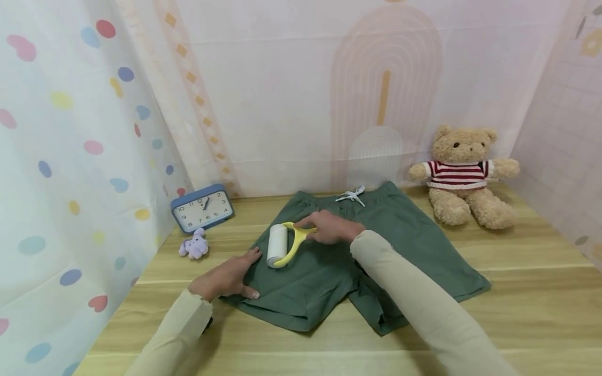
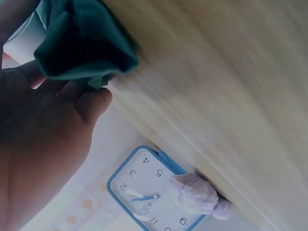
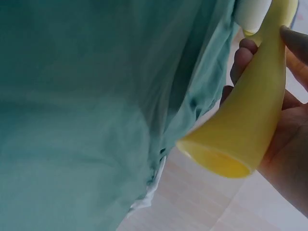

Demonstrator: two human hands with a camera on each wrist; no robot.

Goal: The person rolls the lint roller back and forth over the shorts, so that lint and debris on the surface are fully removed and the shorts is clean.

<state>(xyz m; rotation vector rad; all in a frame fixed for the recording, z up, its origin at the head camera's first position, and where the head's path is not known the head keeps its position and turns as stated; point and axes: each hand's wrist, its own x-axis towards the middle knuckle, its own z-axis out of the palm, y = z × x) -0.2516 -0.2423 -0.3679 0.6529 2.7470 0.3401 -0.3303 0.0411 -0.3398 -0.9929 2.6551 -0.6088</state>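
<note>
Green drawstring shorts [image 1: 395, 230] lie spread on the wooden table, waistband away from me. My right hand [image 1: 331, 227] grips the yellow handle of a lint roller [image 1: 277, 243], whose white roll lies over the upper part of the left leg. In the right wrist view fingers and thumb wrap the flared yellow handle [image 3: 245, 115]. My left hand [image 1: 230, 277] rests on the outer edge of that same leg, fingers spread towards the roller. Seen from the left wrist, the leg's hem [image 2: 86, 48] stands open as a dark fold beside the hand.
A blue-framed clock [image 1: 202, 209] stands at the back left, with a small purple plush toy [image 1: 195, 244] in front of it. At the back right a teddy bear [image 1: 463, 177] in a striped shirt sits against the patterned backdrop [image 1: 282, 94]. Dotted fabric [image 1: 84, 183] hangs along the left side.
</note>
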